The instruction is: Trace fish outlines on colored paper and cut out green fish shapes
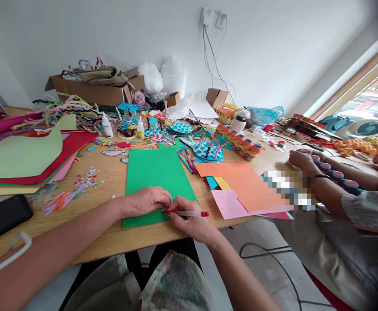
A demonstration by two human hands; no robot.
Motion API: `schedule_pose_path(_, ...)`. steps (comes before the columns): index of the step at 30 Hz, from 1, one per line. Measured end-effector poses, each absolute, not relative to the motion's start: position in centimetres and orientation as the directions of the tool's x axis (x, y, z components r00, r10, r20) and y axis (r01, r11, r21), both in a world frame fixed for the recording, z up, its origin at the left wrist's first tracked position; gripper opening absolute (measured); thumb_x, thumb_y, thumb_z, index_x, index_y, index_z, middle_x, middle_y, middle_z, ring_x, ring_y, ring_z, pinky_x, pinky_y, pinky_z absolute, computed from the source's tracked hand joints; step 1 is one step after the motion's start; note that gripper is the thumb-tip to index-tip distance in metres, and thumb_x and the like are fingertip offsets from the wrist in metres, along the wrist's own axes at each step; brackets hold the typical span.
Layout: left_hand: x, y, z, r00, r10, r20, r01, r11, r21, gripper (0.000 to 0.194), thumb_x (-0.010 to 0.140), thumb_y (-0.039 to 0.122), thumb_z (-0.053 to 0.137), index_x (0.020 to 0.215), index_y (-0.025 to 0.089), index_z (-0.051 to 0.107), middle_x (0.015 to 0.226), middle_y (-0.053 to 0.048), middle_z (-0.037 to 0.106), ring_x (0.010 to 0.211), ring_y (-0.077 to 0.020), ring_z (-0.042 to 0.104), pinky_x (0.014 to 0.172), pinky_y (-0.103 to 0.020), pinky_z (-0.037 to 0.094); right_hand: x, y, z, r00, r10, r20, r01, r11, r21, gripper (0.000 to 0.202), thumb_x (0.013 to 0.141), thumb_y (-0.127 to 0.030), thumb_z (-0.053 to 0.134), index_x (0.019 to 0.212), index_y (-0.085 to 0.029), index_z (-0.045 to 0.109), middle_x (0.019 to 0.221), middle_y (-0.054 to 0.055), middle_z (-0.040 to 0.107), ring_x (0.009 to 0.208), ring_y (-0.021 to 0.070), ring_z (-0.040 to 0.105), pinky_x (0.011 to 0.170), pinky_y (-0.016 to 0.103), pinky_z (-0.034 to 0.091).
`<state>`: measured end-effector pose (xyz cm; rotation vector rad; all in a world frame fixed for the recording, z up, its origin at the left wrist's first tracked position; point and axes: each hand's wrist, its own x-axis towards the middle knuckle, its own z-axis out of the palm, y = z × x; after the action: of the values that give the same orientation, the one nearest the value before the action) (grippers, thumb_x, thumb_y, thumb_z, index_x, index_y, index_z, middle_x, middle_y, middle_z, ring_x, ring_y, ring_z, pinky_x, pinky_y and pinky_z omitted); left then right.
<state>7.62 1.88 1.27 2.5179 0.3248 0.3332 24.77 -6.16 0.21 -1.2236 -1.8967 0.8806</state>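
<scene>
A green sheet of paper [155, 172] lies on the wooden table before me, with faint drawn lines near its lower left corner. My right hand [189, 220] grips a red-capped pen [192, 213] with a pale barrel, its tip end at the paper. Resting on the sheet, my left hand [146, 201] has its fingers bent and pressed together close to the pen tip. Whatever lies under those fingertips is hidden. To the right, an orange sheet [234, 179] overlaps a pink sheet [224, 203] with drawn outlines.
Coloured paper [23, 151] is stacked at left, beyond a black phone [5, 218]. Paper scraps [65, 198] lie nearby. Glue bottles [107, 126], markers [187, 160] and painted egg-carton crafts [237, 140] fill the back. At right, a co-worker's hands [301, 162] hold a dotted strip.
</scene>
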Motion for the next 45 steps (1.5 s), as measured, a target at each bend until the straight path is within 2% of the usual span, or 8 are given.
schedule_pose_path(8, 7.51, 2.03, 0.86, 0.938, 0.301, 0.172, 0.145, -0.791, 0.594, 0.024, 0.090, 0.021, 0.042, 0.073, 0.017, 0.059, 0.084, -0.001, 0.063, 0.082, -0.0138, 0.053, 0.079, -0.024, 0.036, 24.63, -6.07, 0.08, -0.309, 0.930, 0.199, 0.480, 0.333, -0.811, 0.012, 0.073, -0.010, 0.049, 0.075, -0.018, 0.057, 0.063, -0.004, 0.054, 0.053, 0.0076, 0.043, 0.049, 0.018, 0.033)
schedule_pose_path(20, 7.71, 1.77, 0.91, 0.934, 0.321, 0.157, 0.181, -0.805, 0.564, 0.016, 0.084, 0.011, 0.048, 0.075, 0.017, 0.059, 0.084, 0.000, 0.063, 0.082, -0.0145, 0.053, 0.078, -0.025, 0.036, 24.56, -6.19, 0.65, -0.311, 0.926, 0.216, 0.480, 0.349, -0.805, 0.009, 0.073, -0.011, 0.050, 0.070, -0.018, 0.054, 0.062, -0.004, 0.054, 0.055, 0.0082, 0.045, 0.053, 0.018, 0.034)
schedule_pose_path(29, 7.67, 1.77, 0.79, 0.937, 0.309, 0.164, 0.171, -0.813, 0.557, 0.015, 0.085, 0.014, 0.049, 0.075, 0.017, 0.059, 0.089, -0.001, 0.064, 0.084, -0.0141, 0.054, 0.080, -0.024, 0.035, 24.94, -6.39, 0.93, -0.319, 0.930, 0.182, 0.489, 0.326, -0.809, 0.011, 0.069, -0.009, 0.048, 0.069, -0.018, 0.054, 0.059, -0.005, 0.052, 0.052, 0.0076, 0.041, 0.050, 0.018, 0.031)
schedule_pose_path(36, 7.62, 1.73, 0.77, 0.935, 0.319, 0.155, 0.185, -0.811, 0.554, 0.013, 0.084, 0.013, 0.051, 0.075, 0.017, 0.059, 0.090, -0.001, 0.063, 0.086, -0.0146, 0.053, 0.080, -0.023, 0.036, 24.76, -6.51, 0.73, -0.295, 0.940, 0.174, 0.449, 0.297, -0.843, 0.009, 0.071, -0.010, 0.049, 0.071, -0.018, 0.053, 0.058, -0.006, 0.047, 0.049, 0.0065, 0.038, 0.047, 0.018, 0.029)
schedule_pose_path(45, 7.67, 1.82, 0.71, 0.932, 0.327, 0.154, 0.197, -0.816, 0.543, 0.014, 0.081, 0.007, 0.051, 0.074, 0.016, 0.058, 0.084, 0.000, 0.062, 0.084, -0.0148, 0.052, 0.078, -0.024, 0.036, 24.36, -6.24, 0.51, -0.302, 0.934, 0.192, 0.481, 0.323, -0.815, 0.011, 0.072, -0.009, 0.049, 0.072, -0.018, 0.054, 0.063, -0.004, 0.054, 0.053, 0.0075, 0.044, 0.052, 0.018, 0.033)
